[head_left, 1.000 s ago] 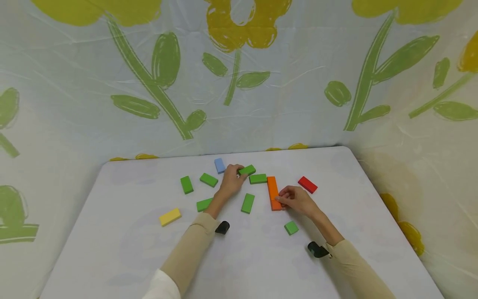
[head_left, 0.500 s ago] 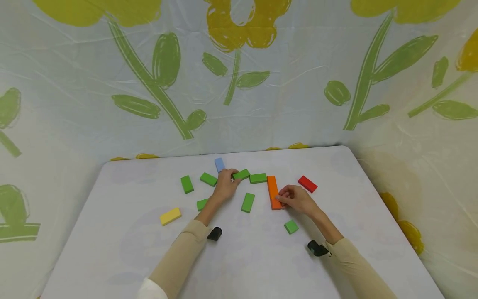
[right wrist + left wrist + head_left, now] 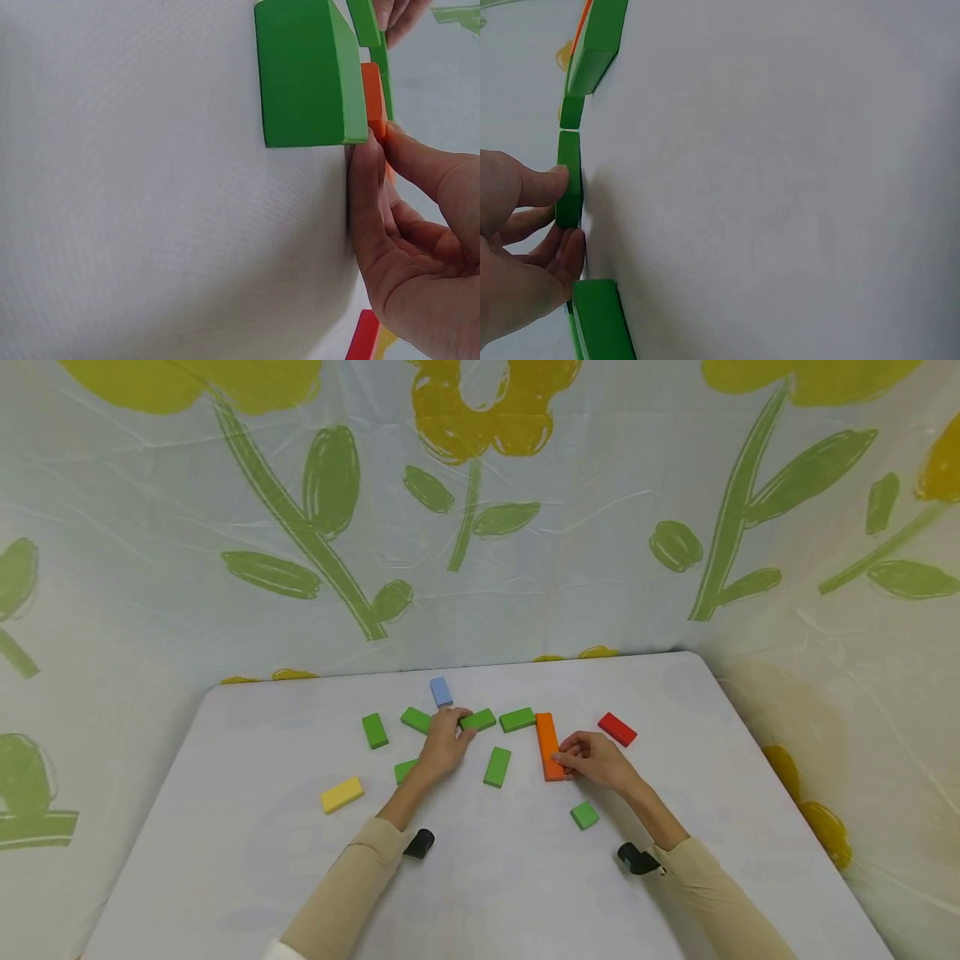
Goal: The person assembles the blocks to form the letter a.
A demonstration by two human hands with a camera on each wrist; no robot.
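Observation:
My left hand [image 3: 445, 745] pinches a green block [image 3: 478, 720] near the back middle of the table, thumb on its near side and fingers at its left end. In the left wrist view that green block [image 3: 570, 150] lies flat, a narrow gap from another green block [image 3: 571, 112]. My right hand [image 3: 600, 762] holds the near end of an orange block strip [image 3: 548, 739], its thumb on the orange and its other fingers curled beside the right edge. A green block [image 3: 517, 720] sits by the strip's far left end.
Around the left hand lie green blocks [image 3: 375, 731] and a blue block [image 3: 442, 692]. A yellow block [image 3: 342, 795] rests at left, a red block [image 3: 617, 729] at right. Nearer are a green block [image 3: 497, 767] and a short green block [image 3: 584, 815].
My left hand has drawn its green block left and toward me, away from the green block beside the orange strip. My right hand has stayed at the orange strip.

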